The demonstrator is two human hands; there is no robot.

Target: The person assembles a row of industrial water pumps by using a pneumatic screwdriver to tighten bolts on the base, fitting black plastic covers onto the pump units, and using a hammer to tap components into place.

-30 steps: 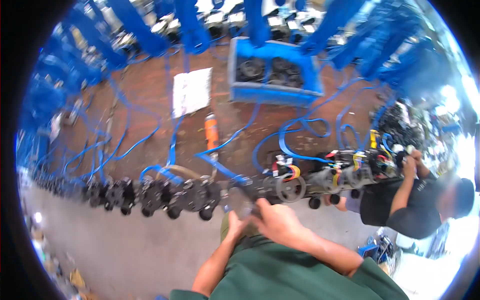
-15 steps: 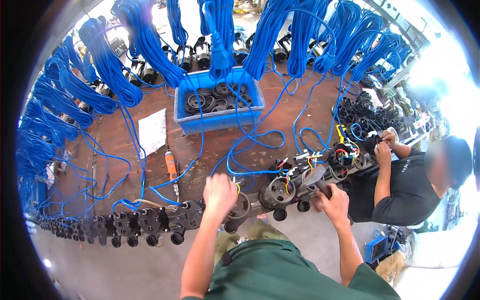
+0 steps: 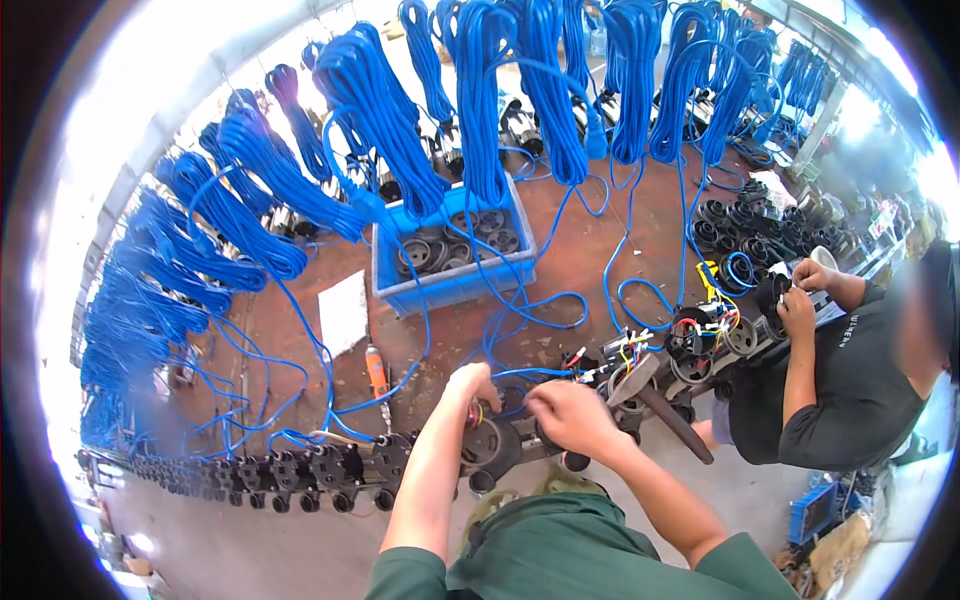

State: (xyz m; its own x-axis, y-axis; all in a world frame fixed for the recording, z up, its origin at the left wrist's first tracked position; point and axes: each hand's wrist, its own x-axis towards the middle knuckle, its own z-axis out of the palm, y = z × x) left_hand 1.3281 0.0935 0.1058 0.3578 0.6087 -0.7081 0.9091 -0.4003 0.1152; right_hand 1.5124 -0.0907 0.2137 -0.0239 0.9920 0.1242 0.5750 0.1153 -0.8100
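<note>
My left hand (image 3: pixel 472 384) bends down over a round black motor housing (image 3: pixel 490 445) at the bench's near edge. Coloured wires (image 3: pixel 474 413) show just under it; its fingertips are hidden. Close by on the right, my right hand (image 3: pixel 572 415) is closed with fingers pinched together, and whatever lies in them is too small to make out. A blue cable (image 3: pixel 535 372) runs behind both hands. To the right of my right hand, a hammer (image 3: pixel 672 422) with a wooden handle rests across the housings, its handle jutting over the edge.
A blue crate (image 3: pixel 455 285) of round black parts stands mid-bench. Beside an orange power screwdriver (image 3: pixel 376 372) lies white paper (image 3: pixel 343 312). Bundled blue cables (image 3: pixel 385 130) hang overhead. At right, a co-worker (image 3: pixel 840 370) handles a black part. More housings (image 3: pixel 330 468) line the near edge.
My right hand has let go of the hammer, which now lies on the housings, and has moved left beside my left hand. The view has shifted slightly.
</note>
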